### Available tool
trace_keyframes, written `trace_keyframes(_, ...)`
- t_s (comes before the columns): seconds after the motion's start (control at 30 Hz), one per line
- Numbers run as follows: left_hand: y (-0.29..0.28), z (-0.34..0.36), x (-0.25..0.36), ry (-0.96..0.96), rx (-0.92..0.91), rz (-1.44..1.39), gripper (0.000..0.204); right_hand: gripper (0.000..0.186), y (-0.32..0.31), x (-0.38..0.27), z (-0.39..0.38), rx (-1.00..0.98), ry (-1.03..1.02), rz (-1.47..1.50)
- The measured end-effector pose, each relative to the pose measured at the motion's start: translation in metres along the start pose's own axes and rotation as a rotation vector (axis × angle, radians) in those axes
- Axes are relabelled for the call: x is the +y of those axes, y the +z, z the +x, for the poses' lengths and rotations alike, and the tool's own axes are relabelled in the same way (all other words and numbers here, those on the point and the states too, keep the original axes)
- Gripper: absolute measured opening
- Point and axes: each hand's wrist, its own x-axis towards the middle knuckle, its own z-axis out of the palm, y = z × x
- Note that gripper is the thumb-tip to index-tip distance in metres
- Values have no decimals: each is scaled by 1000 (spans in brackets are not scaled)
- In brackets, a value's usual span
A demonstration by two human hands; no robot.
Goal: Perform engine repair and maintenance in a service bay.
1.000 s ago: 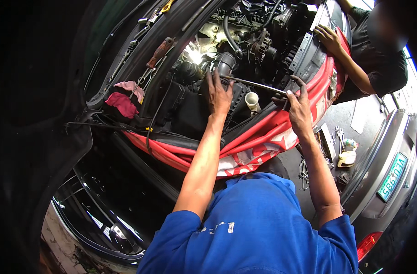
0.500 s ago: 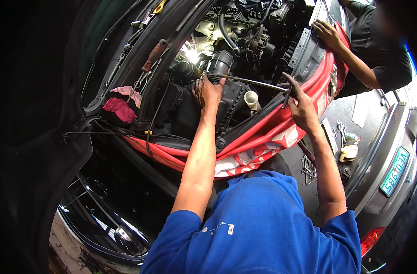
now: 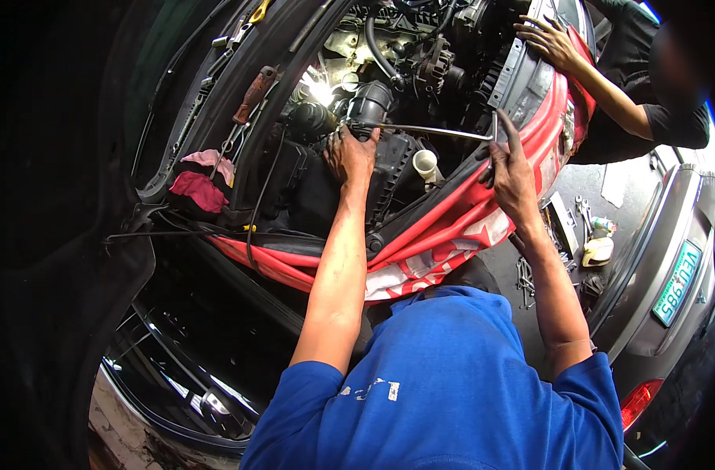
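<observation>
My right hand (image 3: 512, 174) holds the crossbar of a T-handle wrench (image 3: 444, 131) at the front edge of the engine bay, its index finger stretched along the bar. From there the thin steel shaft runs left, almost level, to a ribbed black air intake hose (image 3: 371, 103). Bent over the joint below that hose is my left hand (image 3: 350, 159), its thumb beside the wrench's far end. What its fingertips grip is hidden. Under and beside this hand lies the black air filter box (image 3: 395, 166). A white filler neck (image 3: 426, 163) stands to its right.
A red cover (image 3: 444, 239) drapes the fender. A screwdriver (image 3: 255, 95), sockets and a pink rag (image 3: 198, 192) lie along the left ledge. Another person's hand (image 3: 549, 43) rests on the front panel. Wrenches (image 3: 585, 215) and a bottle (image 3: 598, 251) are on the floor near a grey car (image 3: 647, 313).
The wrench's crossbar has turned and stands more upright, with my right fingers shifted around it. My left hand stays at the hose joint. The other person's hand has moved slightly left.
</observation>
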Motion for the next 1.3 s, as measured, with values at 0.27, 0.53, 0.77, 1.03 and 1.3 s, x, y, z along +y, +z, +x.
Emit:
trace_keyframes(0.27,7,-2,-1,51,114,4,81,35,-25,31,13,-72,-565,-402)
trace_keyframes(0.53,-4,-4,6,6,53,8,75,34,-7,23,30,-90,245,169)
trace_keyframes(0.77,-4,-6,0,39,111,12,73,57,-6,34,15,-164,4,525)
trace_keyframes(1.03,-10,-5,0,18,16,-93,72,33,-13,11,13,-93,105,-347)
trace_keyframes(1.3,-13,-8,5,23,39,-95,69,41,-2,23,14,50,16,104)
